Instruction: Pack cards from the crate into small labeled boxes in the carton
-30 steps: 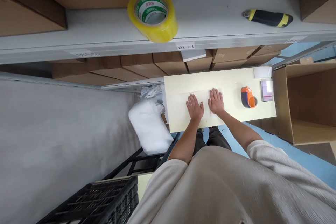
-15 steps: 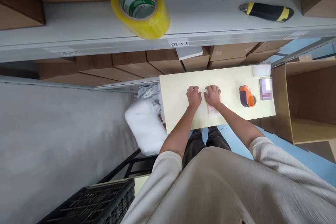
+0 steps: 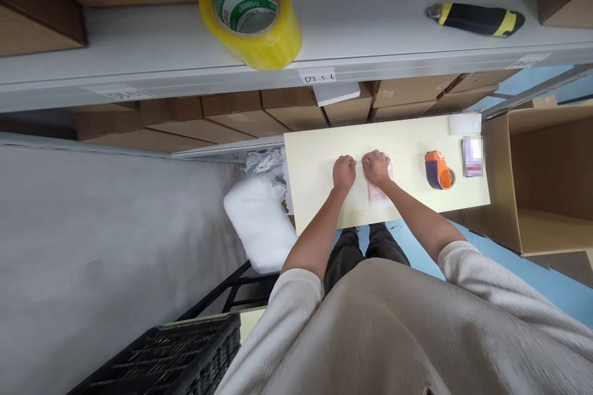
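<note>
On the pale yellow tabletop (image 3: 315, 191) my two hands are close together. My left hand (image 3: 344, 173) is closed, its fingers curled and the thumb turned inward. My right hand (image 3: 377, 168), also closed in a pinch, lies over the upper part of a flat pink packet (image 3: 378, 192) with a whitish edge. A thin pale strip shows in the gap between the two thumbs; it is too small to name. The fingers hide most of what they pinch. Right of the hands stands an orange and purple tape dispenser (image 3: 437, 170).
A purple packet (image 3: 472, 157) and a white pad (image 3: 464, 124) are at the table's right end, beside an open carton (image 3: 514, 185). White wrapping (image 3: 262, 222) bulges at the left. The shelf above bears yellow tape (image 3: 278, 43) and a utility knife (image 3: 477, 18). A black crate (image 3: 204, 345) stands lower left.
The fingers of both hands have drawn in from a flatter, spread pose to a pinch. A pale strip now shows between the thumbs. The pink packet stays under the right hand.
</note>
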`<action>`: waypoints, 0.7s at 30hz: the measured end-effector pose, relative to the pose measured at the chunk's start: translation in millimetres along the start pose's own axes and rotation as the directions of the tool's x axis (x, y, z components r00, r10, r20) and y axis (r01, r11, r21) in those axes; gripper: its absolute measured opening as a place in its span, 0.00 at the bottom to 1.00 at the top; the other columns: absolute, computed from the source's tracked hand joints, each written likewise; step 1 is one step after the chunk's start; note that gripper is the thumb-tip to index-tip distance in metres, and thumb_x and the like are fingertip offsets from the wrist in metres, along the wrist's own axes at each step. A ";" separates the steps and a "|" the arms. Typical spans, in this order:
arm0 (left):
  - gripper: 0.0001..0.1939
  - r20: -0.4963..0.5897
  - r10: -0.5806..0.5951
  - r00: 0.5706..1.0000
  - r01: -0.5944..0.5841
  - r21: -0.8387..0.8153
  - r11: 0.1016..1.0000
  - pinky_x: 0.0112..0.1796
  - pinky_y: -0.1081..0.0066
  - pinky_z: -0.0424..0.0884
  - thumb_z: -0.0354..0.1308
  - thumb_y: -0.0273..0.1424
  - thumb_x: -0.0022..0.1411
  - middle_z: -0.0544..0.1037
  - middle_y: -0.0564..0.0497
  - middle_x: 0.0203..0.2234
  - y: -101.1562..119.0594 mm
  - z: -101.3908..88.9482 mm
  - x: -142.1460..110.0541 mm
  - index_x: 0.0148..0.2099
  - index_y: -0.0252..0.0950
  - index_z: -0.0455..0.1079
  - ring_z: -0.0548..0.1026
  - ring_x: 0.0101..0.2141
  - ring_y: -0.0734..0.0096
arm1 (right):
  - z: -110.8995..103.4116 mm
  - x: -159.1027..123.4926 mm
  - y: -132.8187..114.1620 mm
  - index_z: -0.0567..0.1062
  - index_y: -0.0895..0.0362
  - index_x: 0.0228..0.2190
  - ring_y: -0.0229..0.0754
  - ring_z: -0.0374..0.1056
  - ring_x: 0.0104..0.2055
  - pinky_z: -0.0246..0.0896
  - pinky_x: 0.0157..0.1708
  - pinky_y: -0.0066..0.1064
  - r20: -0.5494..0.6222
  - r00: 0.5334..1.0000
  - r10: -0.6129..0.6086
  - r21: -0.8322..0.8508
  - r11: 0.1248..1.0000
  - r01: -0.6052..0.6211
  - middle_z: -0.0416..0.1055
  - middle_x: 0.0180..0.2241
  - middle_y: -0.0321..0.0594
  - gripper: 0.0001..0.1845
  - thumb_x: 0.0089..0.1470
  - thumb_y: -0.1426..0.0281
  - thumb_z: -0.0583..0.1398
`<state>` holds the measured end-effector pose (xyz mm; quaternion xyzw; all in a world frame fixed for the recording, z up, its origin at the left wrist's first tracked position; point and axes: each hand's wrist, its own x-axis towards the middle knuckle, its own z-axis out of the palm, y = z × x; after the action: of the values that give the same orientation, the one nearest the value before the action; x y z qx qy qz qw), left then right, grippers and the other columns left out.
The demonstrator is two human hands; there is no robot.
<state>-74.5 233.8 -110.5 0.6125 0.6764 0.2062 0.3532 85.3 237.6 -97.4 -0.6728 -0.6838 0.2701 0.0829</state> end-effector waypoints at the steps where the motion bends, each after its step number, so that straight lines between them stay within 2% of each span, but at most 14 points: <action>1: 0.08 -0.008 -0.001 1.000 0.001 -0.006 1.000 0.51 0.58 0.72 0.55 0.27 0.75 0.79 0.44 0.42 -0.6 1.0 -0.1 0.40 0.43 0.69 0.77 0.45 0.56 | 0.3 -0.6 0.2 0.80 0.53 0.48 0.59 0.62 0.55 0.54 0.57 0.52 -0.005 1.000 -0.001 0.004 1.000 0.001 0.73 0.52 0.52 0.18 0.73 0.66 0.51; 11: 0.10 -0.189 -0.094 0.978 0.069 -0.135 0.989 0.51 0.53 0.73 0.51 0.27 0.77 0.76 0.45 0.39 -8.0 18.1 1.6 0.40 0.43 0.66 0.76 0.44 0.54 | 9.9 -1.5 5.1 0.76 0.53 0.49 0.59 0.62 0.53 0.57 0.56 0.52 -0.066 0.997 0.027 0.010 1.000 -0.026 0.71 0.52 0.53 0.19 0.76 0.65 0.46; 14: 0.05 -0.181 -0.028 0.983 -0.002 -0.165 0.986 0.54 0.52 0.74 0.52 0.31 0.79 0.75 0.42 0.46 -10.6 14.9 -2.5 0.47 0.43 0.68 0.76 0.50 0.54 | 11.4 0.7 8.6 0.76 0.53 0.48 0.59 0.63 0.54 0.58 0.57 0.53 -0.087 0.996 0.022 0.037 0.999 -0.019 0.72 0.51 0.52 0.17 0.75 0.64 0.48; 16: 0.07 -0.180 0.030 0.983 -0.060 -0.165 0.984 0.57 0.52 0.74 0.52 0.33 0.80 0.73 0.38 0.55 -11.4 9.6 -10.0 0.55 0.42 0.68 0.75 0.57 0.53 | 9.2 -0.7 10.5 0.76 0.52 0.50 0.59 0.63 0.55 0.59 0.58 0.54 -0.086 0.996 -0.002 0.054 0.999 0.007 0.72 0.52 0.52 0.17 0.75 0.63 0.49; 18: 0.12 -0.178 0.075 0.981 -0.099 -0.131 0.986 0.60 0.50 0.73 0.50 0.34 0.80 0.70 0.35 0.61 -12.6 2.4 -20.7 0.61 0.41 0.66 0.72 0.63 0.50 | 4.5 -7.1 12.1 0.75 0.52 0.55 0.59 0.63 0.59 0.58 0.61 0.55 -0.093 0.994 -0.053 0.056 0.997 0.058 0.72 0.56 0.53 0.19 0.74 0.63 0.50; 21: 0.16 -0.180 0.083 0.980 -0.096 -0.064 0.993 0.62 0.46 0.72 0.49 0.37 0.80 0.68 0.32 0.65 -15.8 -9.7 -39.5 0.64 0.39 0.65 0.71 0.65 0.48 | -3.1 -26.8 13.8 0.72 0.54 0.62 0.60 0.59 0.68 0.55 0.67 0.57 -0.134 0.983 -0.123 0.021 0.992 0.127 0.66 0.67 0.56 0.23 0.73 0.65 0.50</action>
<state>-92.4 194.2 -106.4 0.6084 0.6688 0.3002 0.3039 101.0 211.9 -94.8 -0.6437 -0.7136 0.2293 0.1546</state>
